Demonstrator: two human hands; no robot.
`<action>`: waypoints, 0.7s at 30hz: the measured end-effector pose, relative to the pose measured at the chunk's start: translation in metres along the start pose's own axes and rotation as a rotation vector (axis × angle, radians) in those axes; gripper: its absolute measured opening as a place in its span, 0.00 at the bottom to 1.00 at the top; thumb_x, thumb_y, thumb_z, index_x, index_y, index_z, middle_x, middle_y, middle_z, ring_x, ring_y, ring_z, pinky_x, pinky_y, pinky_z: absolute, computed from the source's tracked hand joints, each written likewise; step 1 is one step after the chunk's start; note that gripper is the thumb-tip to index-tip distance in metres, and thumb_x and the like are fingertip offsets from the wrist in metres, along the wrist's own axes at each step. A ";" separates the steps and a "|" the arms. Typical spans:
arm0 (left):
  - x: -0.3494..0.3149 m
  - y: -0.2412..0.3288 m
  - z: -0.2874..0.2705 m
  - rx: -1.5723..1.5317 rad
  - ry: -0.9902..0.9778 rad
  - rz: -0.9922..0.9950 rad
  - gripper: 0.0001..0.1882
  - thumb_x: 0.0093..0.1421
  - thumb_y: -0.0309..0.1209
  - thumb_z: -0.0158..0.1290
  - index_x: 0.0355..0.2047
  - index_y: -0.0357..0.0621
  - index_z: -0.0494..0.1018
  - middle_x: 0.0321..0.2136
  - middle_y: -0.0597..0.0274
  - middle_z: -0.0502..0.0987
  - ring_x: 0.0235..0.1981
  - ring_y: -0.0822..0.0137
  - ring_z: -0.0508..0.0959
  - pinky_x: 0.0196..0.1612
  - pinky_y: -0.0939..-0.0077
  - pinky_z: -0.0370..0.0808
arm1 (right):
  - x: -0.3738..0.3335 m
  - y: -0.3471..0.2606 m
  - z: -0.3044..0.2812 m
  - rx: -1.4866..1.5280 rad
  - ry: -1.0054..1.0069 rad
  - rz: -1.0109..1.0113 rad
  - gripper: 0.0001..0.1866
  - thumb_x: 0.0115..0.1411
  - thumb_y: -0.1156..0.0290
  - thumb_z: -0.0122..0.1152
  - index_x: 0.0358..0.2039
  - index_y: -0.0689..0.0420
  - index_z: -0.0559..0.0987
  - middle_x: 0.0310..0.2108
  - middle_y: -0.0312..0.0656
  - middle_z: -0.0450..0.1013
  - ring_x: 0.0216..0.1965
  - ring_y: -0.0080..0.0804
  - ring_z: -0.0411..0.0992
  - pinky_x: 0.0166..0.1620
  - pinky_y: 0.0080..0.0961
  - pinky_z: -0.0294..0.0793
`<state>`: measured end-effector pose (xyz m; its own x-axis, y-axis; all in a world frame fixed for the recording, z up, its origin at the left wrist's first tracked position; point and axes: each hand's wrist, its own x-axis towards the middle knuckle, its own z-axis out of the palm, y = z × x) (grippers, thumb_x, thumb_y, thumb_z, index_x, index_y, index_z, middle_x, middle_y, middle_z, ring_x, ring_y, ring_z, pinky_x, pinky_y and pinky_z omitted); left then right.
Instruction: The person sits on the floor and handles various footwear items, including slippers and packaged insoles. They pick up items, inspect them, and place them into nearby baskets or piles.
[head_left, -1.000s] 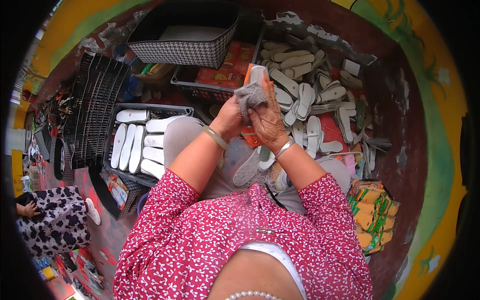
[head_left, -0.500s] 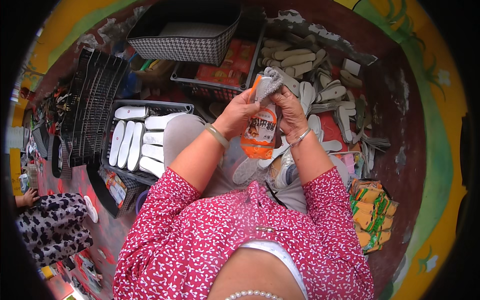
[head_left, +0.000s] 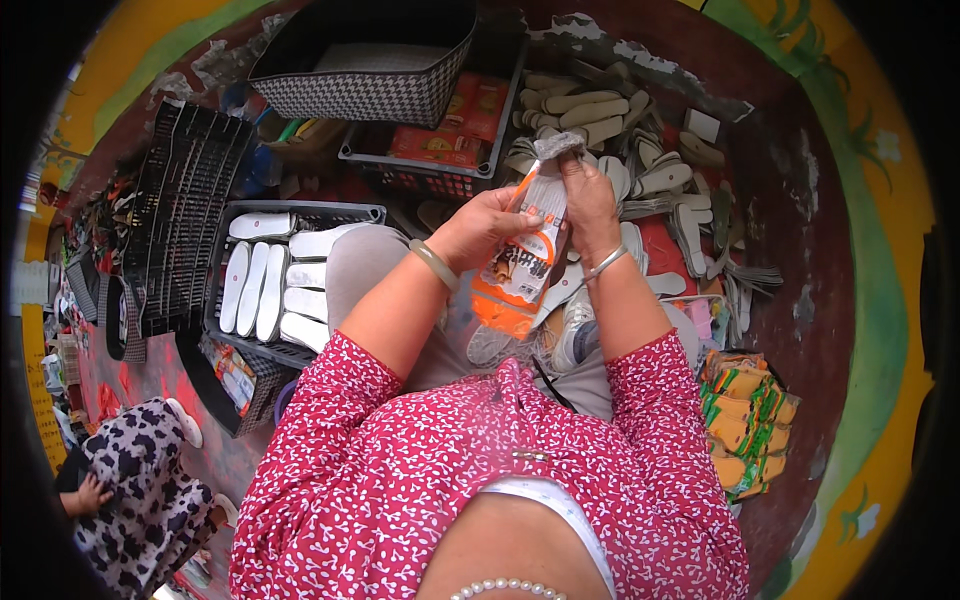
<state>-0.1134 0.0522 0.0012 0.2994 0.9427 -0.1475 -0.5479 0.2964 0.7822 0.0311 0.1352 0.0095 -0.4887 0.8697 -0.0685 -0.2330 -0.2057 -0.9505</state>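
Note:
In front of my lap I hold a clear and orange printed plastic packet (head_left: 510,296). Grey fuzzy-edged insoles (head_left: 556,146) stick out of its upper end; their lower part lies inside the packet. My left hand (head_left: 488,228) pinches the packet's left side, thumb across its front. At the right edge near the top, my right hand (head_left: 592,203) grips the insoles, its thumb up by their protruding end. The fingers behind are partly hidden.
A black crate (head_left: 376,214) with white insoles stands at left. Loose insoles (head_left: 664,180) pile up at right, above several filled yellow-green packets (head_left: 742,425). A houndstooth basket (head_left: 400,92) sits at the back. Another person's hand (head_left: 92,495) shows at lower left.
The packet has tilted and slid higher around the insoles, so less of their grey end sticks out. My right hand has turned more upright. The person at lower left has shifted toward me.

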 end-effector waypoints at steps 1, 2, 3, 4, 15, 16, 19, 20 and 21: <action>-0.001 0.002 0.000 -0.001 -0.016 -0.011 0.15 0.56 0.24 0.50 0.45 0.34 0.68 0.37 0.57 0.76 0.37 0.68 0.77 0.43 0.75 0.73 | -0.001 -0.007 -0.008 0.074 -0.081 0.117 0.14 0.61 0.63 0.53 0.38 0.61 0.75 0.29 0.34 0.74 0.29 0.19 0.70 0.35 0.16 0.70; -0.002 0.003 0.000 -0.003 -0.031 -0.022 0.16 0.56 0.24 0.50 0.45 0.33 0.68 0.37 0.57 0.76 0.37 0.68 0.77 0.44 0.75 0.73 | 0.001 -0.011 -0.019 0.046 -0.219 0.155 0.13 0.58 0.66 0.56 0.39 0.62 0.75 0.31 0.34 0.74 0.30 0.20 0.70 0.37 0.16 0.70; -0.003 0.003 -0.001 0.013 -0.035 -0.052 0.16 0.56 0.24 0.50 0.45 0.33 0.68 0.37 0.57 0.76 0.37 0.68 0.77 0.44 0.75 0.73 | -0.001 -0.014 -0.025 -0.058 -0.300 0.143 0.13 0.56 0.69 0.57 0.40 0.62 0.75 0.32 0.34 0.73 0.32 0.20 0.70 0.38 0.16 0.70; -0.005 0.003 -0.002 0.031 -0.032 -0.081 0.16 0.56 0.24 0.50 0.45 0.32 0.67 0.37 0.56 0.76 0.37 0.68 0.77 0.44 0.75 0.73 | -0.003 -0.021 -0.026 -0.159 -0.387 0.133 0.13 0.55 0.71 0.57 0.41 0.62 0.74 0.33 0.34 0.73 0.33 0.21 0.70 0.39 0.17 0.70; -0.001 -0.005 -0.006 0.199 -0.067 -0.158 0.11 0.53 0.24 0.55 0.37 0.32 0.72 0.32 0.58 0.77 0.33 0.70 0.77 0.40 0.76 0.73 | -0.003 0.019 0.000 -0.193 -0.154 0.038 0.10 0.55 0.69 0.56 0.32 0.62 0.78 0.26 0.35 0.75 0.25 0.18 0.70 0.29 0.16 0.70; 0.000 -0.004 -0.007 0.213 -0.063 -0.160 0.11 0.53 0.24 0.55 0.37 0.33 0.72 0.32 0.58 0.77 0.33 0.70 0.77 0.40 0.76 0.73 | -0.002 0.021 0.000 -0.204 -0.128 0.026 0.10 0.55 0.69 0.55 0.32 0.62 0.78 0.26 0.36 0.75 0.25 0.18 0.70 0.28 0.17 0.70; 0.003 -0.007 -0.010 0.243 -0.078 -0.149 0.12 0.54 0.24 0.54 0.38 0.33 0.72 0.33 0.58 0.77 0.34 0.70 0.77 0.40 0.78 0.73 | 0.005 0.026 -0.008 -0.340 -0.088 0.034 0.11 0.56 0.68 0.53 0.30 0.63 0.78 0.24 0.37 0.74 0.24 0.20 0.70 0.27 0.19 0.70; 0.004 -0.009 -0.012 0.249 -0.086 -0.143 0.12 0.54 0.24 0.54 0.39 0.33 0.71 0.34 0.58 0.77 0.34 0.70 0.77 0.41 0.78 0.73 | 0.005 0.026 -0.009 -0.403 -0.082 0.045 0.11 0.57 0.67 0.53 0.29 0.63 0.78 0.24 0.37 0.74 0.23 0.20 0.70 0.27 0.19 0.70; 0.005 -0.012 -0.015 0.267 -0.062 -0.172 0.12 0.54 0.24 0.53 0.39 0.33 0.71 0.34 0.58 0.77 0.35 0.70 0.77 0.41 0.78 0.73 | 0.004 0.025 -0.010 -0.303 -0.026 0.095 0.12 0.57 0.67 0.52 0.29 0.63 0.77 0.23 0.38 0.74 0.23 0.21 0.70 0.26 0.20 0.70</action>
<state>-0.1167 0.0555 -0.0177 0.4212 0.8689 -0.2602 -0.2633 0.3917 0.8816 0.0318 0.1379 -0.0180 -0.5188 0.8403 -0.1573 0.0737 -0.1394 -0.9875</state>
